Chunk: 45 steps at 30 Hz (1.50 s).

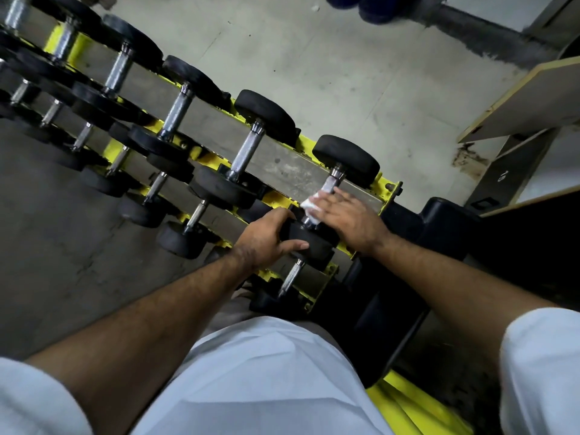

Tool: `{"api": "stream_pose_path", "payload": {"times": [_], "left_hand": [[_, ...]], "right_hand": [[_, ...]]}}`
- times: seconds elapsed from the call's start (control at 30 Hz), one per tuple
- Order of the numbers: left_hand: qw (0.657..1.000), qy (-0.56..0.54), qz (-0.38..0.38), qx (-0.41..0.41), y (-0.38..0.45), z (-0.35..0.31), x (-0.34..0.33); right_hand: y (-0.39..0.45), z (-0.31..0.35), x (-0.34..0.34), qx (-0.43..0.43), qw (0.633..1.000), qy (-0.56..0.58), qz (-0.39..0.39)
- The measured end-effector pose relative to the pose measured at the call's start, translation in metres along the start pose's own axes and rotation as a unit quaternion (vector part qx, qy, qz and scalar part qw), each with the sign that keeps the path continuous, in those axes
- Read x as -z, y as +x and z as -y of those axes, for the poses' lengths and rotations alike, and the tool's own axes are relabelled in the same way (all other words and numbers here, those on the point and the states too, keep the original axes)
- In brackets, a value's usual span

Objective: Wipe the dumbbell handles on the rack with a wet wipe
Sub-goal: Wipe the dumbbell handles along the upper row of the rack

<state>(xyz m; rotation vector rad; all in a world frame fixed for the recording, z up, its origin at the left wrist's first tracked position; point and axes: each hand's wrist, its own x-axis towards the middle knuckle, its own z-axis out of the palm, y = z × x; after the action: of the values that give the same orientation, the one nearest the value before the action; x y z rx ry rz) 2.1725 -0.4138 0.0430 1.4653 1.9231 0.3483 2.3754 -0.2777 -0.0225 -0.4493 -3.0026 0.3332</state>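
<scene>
While our left hand (266,235) grips the near head of the end dumbbell (326,196) at the rack (390,191) end, we judge wiping underway: right hand (343,215) presses the wet wipe (310,207) around its handle, neighbouring handles next.

A grey concrete floor (329,58) lay beyond. A wooden bench (521,102) stood at the right, a black pad (439,215) below it. Dark blue objects (370,4), perhaps shoes, sat at the top edge.
</scene>
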Motion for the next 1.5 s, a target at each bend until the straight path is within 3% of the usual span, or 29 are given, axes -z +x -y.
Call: {"api": "stream_pose_path", "payload": {"times": [0.1, 0.13, 0.2, 0.3, 0.43, 0.6, 0.73, 0.77, 0.9, 1.03, 1.2, 1.33, 1.5], "left_hand": [[1.0, -0.014, -0.007, 0.02, -0.001, 0.001, -0.003], [0.999, -0.019, -0.01, 0.024, -0.001, 0.002, -0.004], [0.999, -0.026, -0.017, 0.025, -0.001, 0.003, -0.006], [0.999, -0.029, -0.025, 0.02, -0.003, 0.004, -0.009], [0.999, -0.03, -0.017, 0.021, -0.003, 0.002, -0.008], [0.999, -0.04, -0.024, 0.013, -0.005, -0.001, -0.012], [0.999, -0.037, -0.037, 0.009, -0.006, -0.003, -0.015], [0.998, -0.038, -0.039, 0.007, -0.007, -0.005, -0.016], [0.997, -0.032, -0.063, -0.025, -0.009, -0.004, -0.021], [0.995, -0.054, -0.054, -0.06, -0.011, 0.007, -0.018], [0.995, -0.09, -0.004, -0.052, -0.003, 0.028, 0.002], [0.995, -0.074, 0.042, -0.045, 0.011, 0.032, 0.004], [0.994, -0.077, 0.048, -0.052, 0.016, 0.034, 0.005]], "right_hand": [[0.007, -0.004, 0.01, -0.136, 0.988, 0.027, -0.063], [0.006, 0.006, 0.006, -0.129, 0.989, 0.034, -0.061], [0.001, 0.023, -0.005, -0.028, 0.999, 0.036, -0.012], [0.009, 0.009, 0.007, 0.084, 0.995, -0.033, 0.047], [0.022, -0.013, 0.024, -0.073, 0.997, -0.017, -0.019], [0.01, 0.021, 0.007, 0.057, 0.995, -0.044, 0.071], [0.034, 0.002, 0.03, -0.117, 0.991, -0.05, 0.046], [0.037, 0.008, 0.031, -0.125, 0.989, -0.05, 0.056], [0.036, 0.024, 0.033, -0.015, 0.992, -0.048, 0.119], [0.043, 0.011, 0.05, -0.149, 0.979, -0.09, 0.11], [0.04, 0.047, 0.045, -0.034, 0.969, -0.076, 0.232], [0.057, 0.026, 0.061, -0.172, 0.954, -0.153, 0.19], [0.055, 0.055, 0.049, -0.144, 0.936, -0.156, 0.281]]}}
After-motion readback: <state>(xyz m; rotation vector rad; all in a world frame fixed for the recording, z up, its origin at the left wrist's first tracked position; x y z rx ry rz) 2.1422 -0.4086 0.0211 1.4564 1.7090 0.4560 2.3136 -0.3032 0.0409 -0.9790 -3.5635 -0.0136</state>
